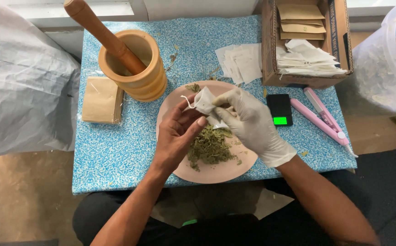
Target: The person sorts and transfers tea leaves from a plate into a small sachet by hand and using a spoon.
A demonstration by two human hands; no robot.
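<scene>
Your left hand (177,132), bare, and your right hand (252,123), in a white glove, meet over the pink plate (225,171) at mid-table. Both are pinched on a small white filter bag (205,101) with a thin drawstring trailing off its left corner. Left fingertips close on the bag's lower edge; right fingers clamp its right side. The bag sits just above the plate's far half, off the surface.

Below the hands, a heap of crushed green dried leaves (209,148) lies on the plate, with a few bits scattered nearby.

Far left: a wooden mortar (136,68) with its pestle (104,34) leaning inside. Left of it, a flat stack of brown paper packets (101,100).

Far right: a cardboard box (305,43) holding brown envelopes and white bags; loose white bags (241,61) lie just left of it. Near the box, a small black scale (280,110) with a lit green display, then a pink sealing tool (323,116) lying at an angle.

All of it rests on a blue speckled tabletop (116,155).
</scene>
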